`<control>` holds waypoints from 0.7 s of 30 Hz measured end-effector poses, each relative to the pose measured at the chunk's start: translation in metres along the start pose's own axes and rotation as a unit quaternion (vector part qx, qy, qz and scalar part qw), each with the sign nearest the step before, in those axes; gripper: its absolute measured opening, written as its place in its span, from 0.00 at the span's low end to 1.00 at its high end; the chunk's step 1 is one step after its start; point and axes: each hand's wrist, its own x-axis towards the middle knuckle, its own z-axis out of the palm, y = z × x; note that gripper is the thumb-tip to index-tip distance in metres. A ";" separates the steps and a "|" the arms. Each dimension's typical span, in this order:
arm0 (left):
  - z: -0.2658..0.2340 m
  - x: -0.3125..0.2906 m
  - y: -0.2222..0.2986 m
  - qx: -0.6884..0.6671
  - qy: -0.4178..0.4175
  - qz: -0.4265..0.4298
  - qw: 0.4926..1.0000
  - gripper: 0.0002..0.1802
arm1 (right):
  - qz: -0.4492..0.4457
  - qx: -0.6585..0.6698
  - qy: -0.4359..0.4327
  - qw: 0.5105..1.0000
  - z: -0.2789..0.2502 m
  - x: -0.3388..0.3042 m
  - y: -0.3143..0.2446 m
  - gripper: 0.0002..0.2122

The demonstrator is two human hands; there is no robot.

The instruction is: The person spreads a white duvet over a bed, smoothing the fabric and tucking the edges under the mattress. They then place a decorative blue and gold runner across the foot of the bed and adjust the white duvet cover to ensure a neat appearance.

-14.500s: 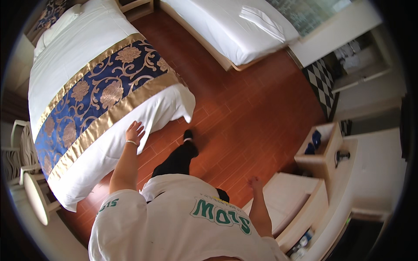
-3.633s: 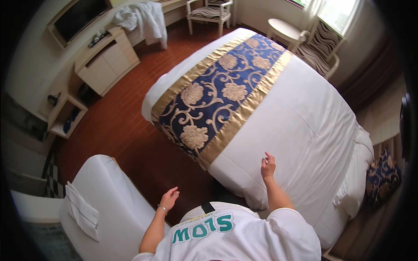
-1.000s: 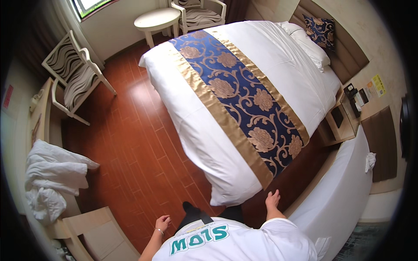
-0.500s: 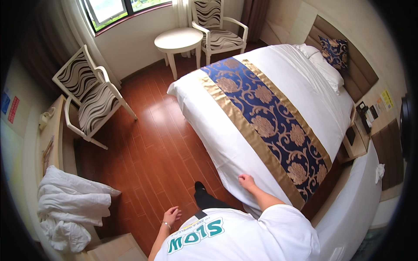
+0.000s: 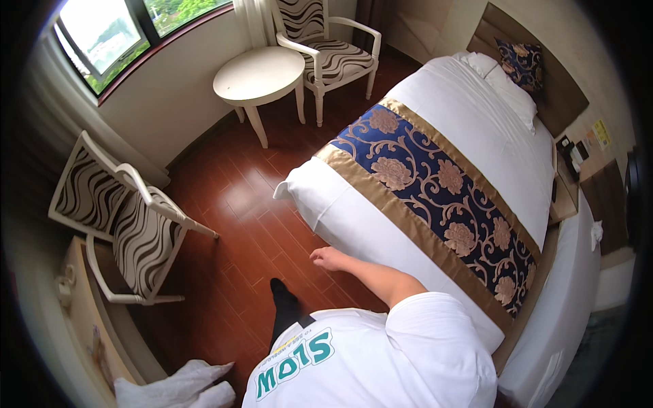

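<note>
While the bed [image 5: 476, 139] lies right, an armchair [image 5: 141, 228] stands left.

Daylight reaches you from the window [image 5: 112, 35] at 10 o'clock, its panes partly washed out. It throws a pale glare on the floor [image 5: 250, 211] toward 9 o'clock and brightens the bed [image 5: 469, 129]. Your view dims at 4 o'clock; straight edges bow near the black rim, where detail softens.
</note>
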 end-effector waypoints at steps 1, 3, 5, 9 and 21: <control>-0.016 0.030 0.034 0.047 -0.006 0.049 0.998 0.11 | 0.025 0.001 0.039 0.999 -0.001 0.022 0.000 0.13; -0.060 0.093 0.105 0.103 0.004 0.148 0.984 0.10 | 0.102 -0.018 0.075 0.992 -0.007 0.050 -0.004 0.13; -0.080 0.141 0.216 0.010 -0.019 0.165 0.986 0.09 | 0.173 -0.031 0.094 0.980 -0.012 0.070 -0.008 0.11; -0.056 0.134 0.531 -0.073 -0.071 0.235 0.967 0.11 | 0.142 0.039 0.028 0.989 -0.030 0.099 -0.018 0.13; 0.061 0.220 0.796 0.164 -0.186 0.384 0.890 0.11 | 0.142 0.021 0.095 0.985 -0.225 0.340 -0.039 0.14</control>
